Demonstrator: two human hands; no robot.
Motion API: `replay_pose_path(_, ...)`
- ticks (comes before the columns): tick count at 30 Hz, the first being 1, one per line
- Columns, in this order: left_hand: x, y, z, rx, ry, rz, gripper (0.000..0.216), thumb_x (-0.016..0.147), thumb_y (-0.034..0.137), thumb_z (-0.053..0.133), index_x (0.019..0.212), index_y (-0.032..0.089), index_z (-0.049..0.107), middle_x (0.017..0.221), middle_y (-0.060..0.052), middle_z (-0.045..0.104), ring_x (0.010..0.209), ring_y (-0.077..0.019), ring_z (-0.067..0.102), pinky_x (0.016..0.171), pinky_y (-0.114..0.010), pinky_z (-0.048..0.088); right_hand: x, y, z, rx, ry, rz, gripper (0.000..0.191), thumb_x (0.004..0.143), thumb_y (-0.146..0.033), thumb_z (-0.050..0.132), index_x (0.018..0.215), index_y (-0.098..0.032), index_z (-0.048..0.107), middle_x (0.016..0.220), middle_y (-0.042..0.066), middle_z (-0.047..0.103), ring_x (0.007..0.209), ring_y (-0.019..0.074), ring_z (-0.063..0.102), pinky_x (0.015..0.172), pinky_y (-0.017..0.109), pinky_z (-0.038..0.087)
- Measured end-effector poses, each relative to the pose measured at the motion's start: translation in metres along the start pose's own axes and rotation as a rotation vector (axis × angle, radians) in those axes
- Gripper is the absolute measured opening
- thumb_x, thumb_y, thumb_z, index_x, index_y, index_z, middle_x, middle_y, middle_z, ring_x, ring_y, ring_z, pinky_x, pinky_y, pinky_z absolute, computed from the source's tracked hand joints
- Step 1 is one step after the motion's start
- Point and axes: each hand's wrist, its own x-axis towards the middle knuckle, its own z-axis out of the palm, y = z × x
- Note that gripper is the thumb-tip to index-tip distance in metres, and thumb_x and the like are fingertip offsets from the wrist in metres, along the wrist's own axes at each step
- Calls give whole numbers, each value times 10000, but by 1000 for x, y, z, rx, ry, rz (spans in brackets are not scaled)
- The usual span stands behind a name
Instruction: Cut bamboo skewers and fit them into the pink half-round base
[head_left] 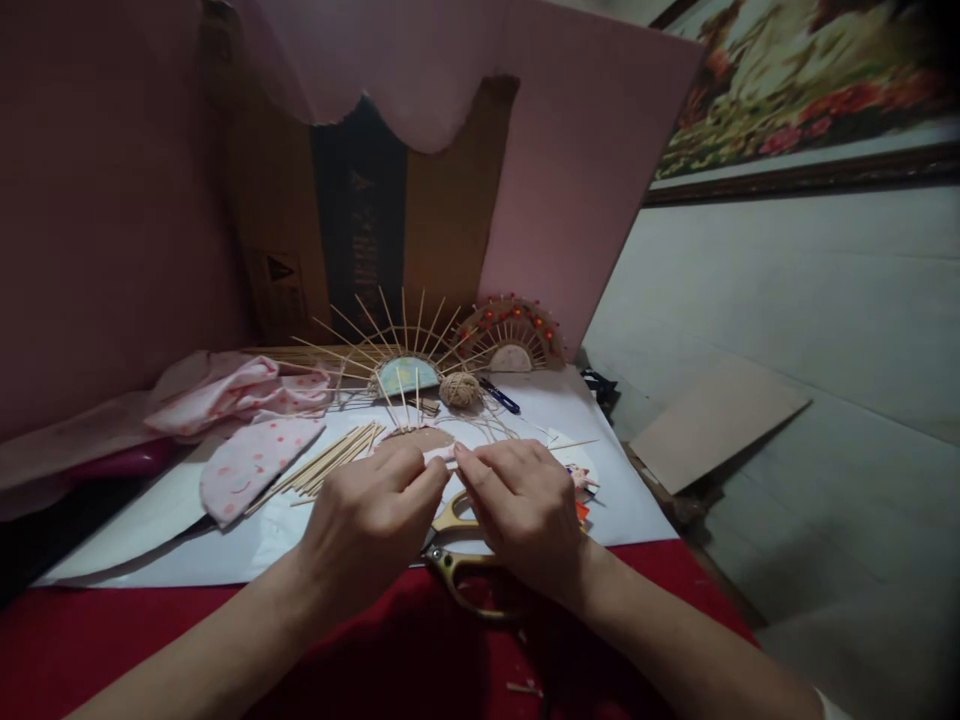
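Note:
Between my hands is a brown cardboard piece (420,440) with pale pink fabric along its edge. A few thin wooden sticks (409,400) rise from its far side. My left hand (375,510) is closed, its fingers pinching the fabric-edged near side. Opposite it, my right hand (529,505) pinches the same edge between thumb and finger. The fingertips nearly meet, and my hands hide much of the piece. Scissors (450,575) with gold-coloured handles lie below, partly covered by my right hand.
Loose sticks (330,462) and dotted pink fabric (259,460) lie left. Behind are a twine ball (460,391), a dark blue pen-like tool (500,396), a stick fan frame (407,376) and a red-beaded fan (512,358). A cardboard box (457,220) stands at the back.

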Motion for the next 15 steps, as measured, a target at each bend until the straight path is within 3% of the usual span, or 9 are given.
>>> replay_pose_path(3,1,2,0,7,-11,27,158,816,112,532,705,144,640,577,-10,505,516,-124,426,494,-267,324,-5,2,3,46,-26,23,234,871,-142,517,1074,-92,622,862,83,670,778,192,568,686,350,436)
replay_pose_path(15,0,1,1,47,-50,36,156,814,121,531,682,157,607,591,-3,497,527,-118,419,501,-263,316,-7,10,0,167,-141,62,260,928,-195,419,1079,-113,615,820,89,643,754,174,556,674,324,456)
